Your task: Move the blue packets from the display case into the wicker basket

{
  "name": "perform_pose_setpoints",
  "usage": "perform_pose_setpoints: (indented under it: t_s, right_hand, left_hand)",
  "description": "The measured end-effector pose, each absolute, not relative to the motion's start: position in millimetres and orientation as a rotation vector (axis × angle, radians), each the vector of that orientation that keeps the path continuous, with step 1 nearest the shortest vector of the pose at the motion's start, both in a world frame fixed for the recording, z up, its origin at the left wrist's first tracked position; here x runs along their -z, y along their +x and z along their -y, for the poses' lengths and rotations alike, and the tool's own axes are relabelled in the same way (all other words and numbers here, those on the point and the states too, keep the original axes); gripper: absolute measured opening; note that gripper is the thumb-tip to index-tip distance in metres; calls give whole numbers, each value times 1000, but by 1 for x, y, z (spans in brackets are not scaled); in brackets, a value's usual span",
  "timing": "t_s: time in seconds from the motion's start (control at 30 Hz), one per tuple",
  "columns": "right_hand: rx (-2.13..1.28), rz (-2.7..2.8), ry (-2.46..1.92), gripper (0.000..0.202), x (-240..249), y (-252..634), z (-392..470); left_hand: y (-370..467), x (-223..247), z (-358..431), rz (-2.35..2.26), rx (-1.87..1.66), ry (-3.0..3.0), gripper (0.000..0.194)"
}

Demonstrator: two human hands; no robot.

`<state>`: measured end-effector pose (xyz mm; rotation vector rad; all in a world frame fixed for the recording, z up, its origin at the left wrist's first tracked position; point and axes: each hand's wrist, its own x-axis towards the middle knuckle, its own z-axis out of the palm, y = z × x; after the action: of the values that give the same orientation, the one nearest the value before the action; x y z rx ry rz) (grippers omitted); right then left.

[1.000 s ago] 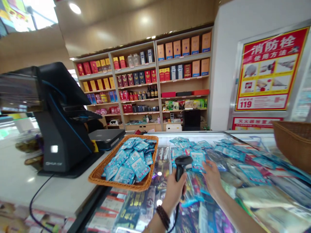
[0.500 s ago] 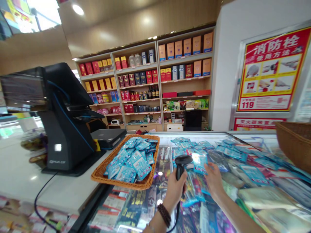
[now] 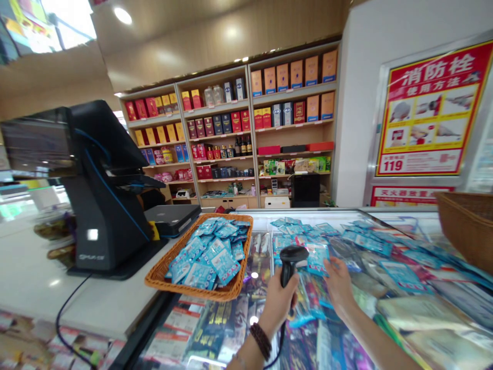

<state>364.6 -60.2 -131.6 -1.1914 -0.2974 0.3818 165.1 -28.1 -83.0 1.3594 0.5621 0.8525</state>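
Note:
A black barcode scanner is upright in my left hand, whose fingers wrap around its handle. Its head points to the right, toward a blue packet. My right hand pinches that packet at its right edge with thumb and fingers. The scanner's cable runs down past my left wrist, which wears a dark beaded bracelet. To the left of my hands stands an orange wicker basket heaped with similar blue packets. More blue packets lie spread to the right and behind the scanner.
Beneath my hands is a glass-topped case with packaged goods in it. A black checkout terminal and a flat black device stand on the white counter at left. A brown basket sits at far right. Stocked shelves line the back.
The scanner in my left hand has shifted slightly to the right, nearer the packet. My right hand and the packet have hardly moved.

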Motion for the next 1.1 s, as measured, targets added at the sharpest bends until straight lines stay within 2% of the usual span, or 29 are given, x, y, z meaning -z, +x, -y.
perform_pose_setpoints:
  t_s: [0.17, 0.8, 1.1]
  right_hand:
    - [-353, 306, -1207, 86, 133, 367, 58]
    - [-352, 265, -1158, 84, 136, 373, 56]
    - [-418, 219, -1102, 77, 124, 370, 60]
  left_hand:
    - [164, 84, 27, -553, -849, 1371, 75]
    - [169, 95, 19, -483, -870, 1395, 88]
    - [167, 82, 23, -487, -888, 1357, 85]
